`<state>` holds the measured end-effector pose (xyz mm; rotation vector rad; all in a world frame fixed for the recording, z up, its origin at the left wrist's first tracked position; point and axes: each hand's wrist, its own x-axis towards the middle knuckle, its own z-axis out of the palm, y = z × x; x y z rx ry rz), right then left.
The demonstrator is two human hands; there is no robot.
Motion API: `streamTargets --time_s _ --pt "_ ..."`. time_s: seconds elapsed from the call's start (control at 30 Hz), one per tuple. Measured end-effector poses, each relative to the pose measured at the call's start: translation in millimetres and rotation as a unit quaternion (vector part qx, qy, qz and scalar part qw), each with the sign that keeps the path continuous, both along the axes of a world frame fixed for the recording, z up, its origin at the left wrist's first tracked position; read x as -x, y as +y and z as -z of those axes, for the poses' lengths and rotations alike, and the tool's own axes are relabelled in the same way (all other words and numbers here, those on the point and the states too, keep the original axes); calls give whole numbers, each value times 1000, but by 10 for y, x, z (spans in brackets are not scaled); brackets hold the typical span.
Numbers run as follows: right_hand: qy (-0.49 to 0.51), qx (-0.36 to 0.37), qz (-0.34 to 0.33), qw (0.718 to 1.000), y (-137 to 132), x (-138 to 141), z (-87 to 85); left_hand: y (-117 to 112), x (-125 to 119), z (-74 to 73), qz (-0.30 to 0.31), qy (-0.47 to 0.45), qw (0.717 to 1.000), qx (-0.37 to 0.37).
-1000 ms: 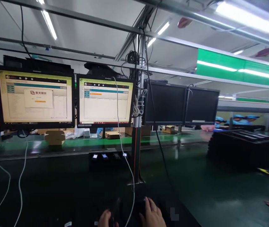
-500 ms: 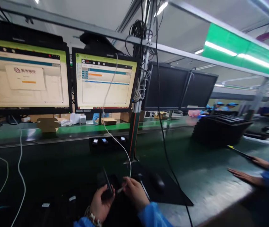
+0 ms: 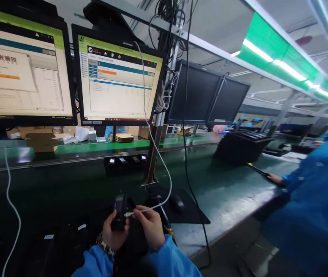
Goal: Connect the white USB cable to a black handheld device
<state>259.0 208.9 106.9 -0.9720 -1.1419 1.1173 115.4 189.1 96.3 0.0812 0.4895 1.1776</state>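
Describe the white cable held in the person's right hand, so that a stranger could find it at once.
Start at the lit monitor beside the two dark screens. A white cable hangs across its face and curves down to the right hand, by the small black device in the left hand. The neighbouring cable is black.

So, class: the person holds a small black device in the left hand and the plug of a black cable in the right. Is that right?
Not quite: the cable is white, not black, as the head view shows. The left hand does hold the small black device, and the right hand pinches the cable's plug at the device's edge.
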Motion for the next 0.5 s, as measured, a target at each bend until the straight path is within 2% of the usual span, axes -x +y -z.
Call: streamTargets --time_s 0.07,0.17,0.27,0.4,0.5 --pt "11 15 3 1000 -13 4 -18 -11 -24 -4 -15 17 1000 -3" --pt "-6 -13 29 999 -41 0 -18 -35 -69 -64 -47 31 998 0" --pt "-43 -92 33 994 -62 -23 -18 -42 -86 -117 -63 20 998 20" --pt "-90 -228 18 969 -58 -78 -58 -22 -87 -107 -69 6 997 31" --pt "-122 -261 -4 958 -27 -129 -91 -12 -120 -73 -56 44 997 13"
